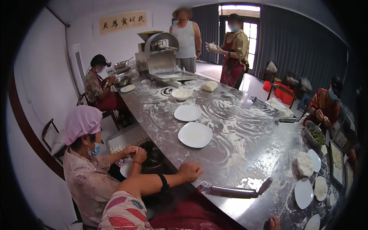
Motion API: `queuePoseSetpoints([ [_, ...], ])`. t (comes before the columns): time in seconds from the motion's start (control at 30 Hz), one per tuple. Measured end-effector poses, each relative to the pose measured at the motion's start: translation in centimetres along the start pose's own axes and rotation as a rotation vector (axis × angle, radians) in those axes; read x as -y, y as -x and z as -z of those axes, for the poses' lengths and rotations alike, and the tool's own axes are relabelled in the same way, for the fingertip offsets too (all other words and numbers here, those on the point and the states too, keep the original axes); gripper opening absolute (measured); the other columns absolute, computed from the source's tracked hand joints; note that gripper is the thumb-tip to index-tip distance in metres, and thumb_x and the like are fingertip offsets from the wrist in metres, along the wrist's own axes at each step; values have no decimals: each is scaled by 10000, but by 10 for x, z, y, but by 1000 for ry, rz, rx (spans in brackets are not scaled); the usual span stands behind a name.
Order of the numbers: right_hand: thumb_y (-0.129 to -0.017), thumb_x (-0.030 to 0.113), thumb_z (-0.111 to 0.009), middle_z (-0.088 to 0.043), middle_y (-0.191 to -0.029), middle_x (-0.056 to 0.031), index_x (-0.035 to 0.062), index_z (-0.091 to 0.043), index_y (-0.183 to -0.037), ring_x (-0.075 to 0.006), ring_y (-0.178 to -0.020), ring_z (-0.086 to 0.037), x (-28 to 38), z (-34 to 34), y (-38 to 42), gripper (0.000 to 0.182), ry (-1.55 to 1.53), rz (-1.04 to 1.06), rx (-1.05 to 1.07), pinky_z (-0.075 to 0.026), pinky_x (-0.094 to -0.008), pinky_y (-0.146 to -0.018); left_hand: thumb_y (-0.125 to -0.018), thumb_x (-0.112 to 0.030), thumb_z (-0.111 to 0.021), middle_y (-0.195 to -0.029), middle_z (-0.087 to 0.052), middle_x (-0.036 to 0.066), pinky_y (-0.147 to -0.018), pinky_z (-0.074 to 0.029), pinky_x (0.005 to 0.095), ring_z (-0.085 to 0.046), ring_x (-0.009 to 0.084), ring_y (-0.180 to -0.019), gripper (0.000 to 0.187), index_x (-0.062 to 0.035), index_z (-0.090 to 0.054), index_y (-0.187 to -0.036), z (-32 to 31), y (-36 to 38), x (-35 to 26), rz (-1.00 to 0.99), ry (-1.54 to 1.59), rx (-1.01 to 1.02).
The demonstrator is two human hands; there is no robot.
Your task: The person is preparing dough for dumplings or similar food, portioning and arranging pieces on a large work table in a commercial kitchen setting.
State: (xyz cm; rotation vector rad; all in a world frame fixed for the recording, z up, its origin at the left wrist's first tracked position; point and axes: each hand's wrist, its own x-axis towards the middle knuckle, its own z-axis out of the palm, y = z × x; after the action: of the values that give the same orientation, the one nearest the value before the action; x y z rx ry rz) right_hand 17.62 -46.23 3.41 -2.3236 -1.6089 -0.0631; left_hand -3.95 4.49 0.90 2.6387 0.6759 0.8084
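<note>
A single wide, dark-rimmed view from the wearer's head looks forward and down along the metal bench (268,153), left hand (190,172) near, dark curtains (303,50) far beyond.

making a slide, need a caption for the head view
Left hand at the edge of a powder-dusted metal table, two white plates beyond, a pink-capped co-worker alongside.

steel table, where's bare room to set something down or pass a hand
Widest: the floury middle of the steel table, between two white plates, the dough lump and the long metal tool. A smaller gap: between the nearer plate and the left hand. Crowded: the picture's right side, with more plates and a bowl of greens, and by the machine.
</note>
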Motion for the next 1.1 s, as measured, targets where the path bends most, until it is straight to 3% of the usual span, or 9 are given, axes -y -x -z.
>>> queuePoseSetpoints([
  [0.27, -940, 570, -376, -346, -1434, -304, -99, -318, -1402, -468, -1357, -293, -19, -10, -5, 814, 87, 221, 151, -199, -601, -1125, -858, -327, -626, -706, -614, 102, -554, -481, 441, -621, 328, -644, 272, -101, -564, -721, 0, 1, 2, -26, 4, 3],
  [0.7, -897, 539, -521, -415, -1418, -222, -24, -385, -1387, -429, -1325, -362, -21, -10, -6, 759, 103, 235, 100, -271, -580, -1107, -856, -323, -628, -712, -619, 112, -571, -484, 460, -628, 343, -667, 256, -105, -569, -736, 2, 1, 0, 1, -2, 29],
  [0.73, -919, 410, -559, -456, -1383, -222, -22, -434, -1353, -422, -1293, -413, -8, -2, -14, 625, 57, 250, 33, -314, -573, -1084, -857, -321, -627, -714, -620, 113, -573, -485, 460, -629, 343, -670, 254, -104, -570, -739, 2, 2, -1, -8, -3, 25],
  [0.93, -915, 93, -590, -544, -1295, -215, -3, -529, -1267, -411, -1209, -514, 2, -2, -19, 369, 88, 252, -58, -407, -556, -1012, -860, -319, -621, -719, -622, 120, -582, -493, 464, -628, 346, -671, 251, -97, -568, -755, 3, 2, -3, -15, 1, 1],
  [1.1, -888, 38, -608, -626, -1164, -198, -2, -606, -1147, -408, -1097, -592, 12, -1, -29, 262, 153, 283, -178, -484, -525, -928, -865, -326, -619, -691, -615, 121, -566, -486, 456, -625, 344, -653, 266, -95, -574, -742, -3, 3, 2, -40, -40, -22],
])
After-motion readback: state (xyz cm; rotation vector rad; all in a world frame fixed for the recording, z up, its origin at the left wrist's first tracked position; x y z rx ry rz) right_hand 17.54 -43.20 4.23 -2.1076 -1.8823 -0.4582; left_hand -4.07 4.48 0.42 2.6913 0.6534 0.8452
